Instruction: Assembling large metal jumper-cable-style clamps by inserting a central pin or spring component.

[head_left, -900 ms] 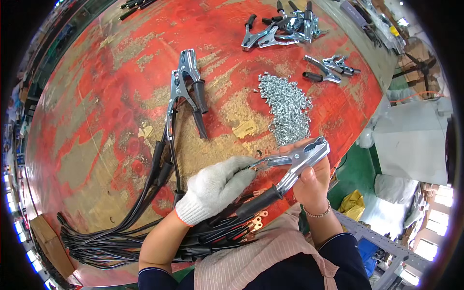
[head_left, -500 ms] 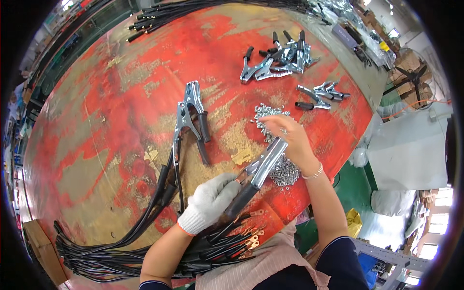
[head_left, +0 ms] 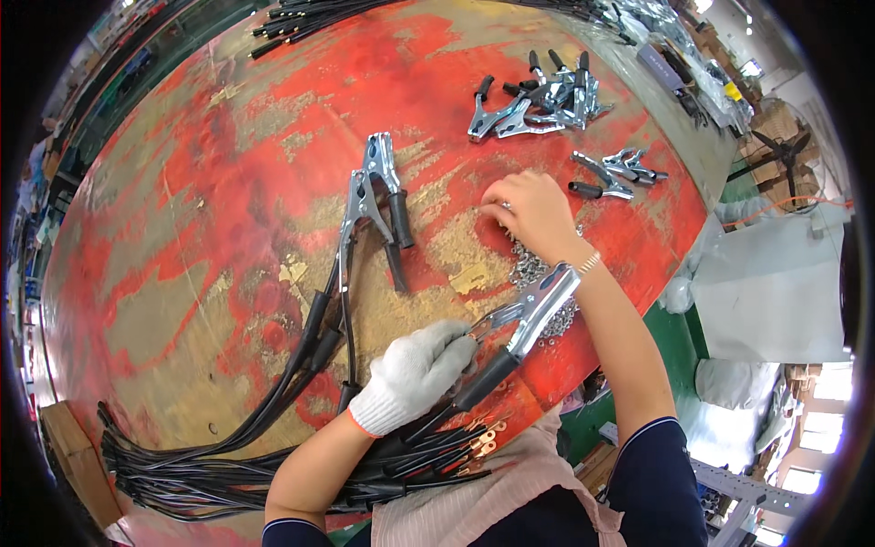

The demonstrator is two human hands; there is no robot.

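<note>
My left hand (head_left: 415, 369), in a white knitted glove, is closed around the near end of a silver spring clamp (head_left: 545, 310) with black grip sleeves. The clamp's jaw end points up and right, below my right wrist; the glove hides one of its handles. My bare right hand (head_left: 536, 214) is over the pile of small screws (head_left: 527, 269), fingers bent and drawn together. What lies between those fingertips is hidden. Small nuts (head_left: 558, 324) show partly behind the clamp. Left of the screws lie two clamps (head_left: 361, 196) attached to black cables (head_left: 310, 342).
Several loose clamps (head_left: 538, 105) are heaped at the far right, with a smaller group (head_left: 615, 173) nearer. Black cables with copper lugs (head_left: 483, 442) lie along the near edge by my body. More cables (head_left: 319, 18) are bundled at the far edge of the worn red table (head_left: 246, 201).
My right hand has moved slightly up over the screws, and its fingers have drawn in. My left hand has shifted a little right and up with the clamp. The whole view has shifted slightly.
</note>
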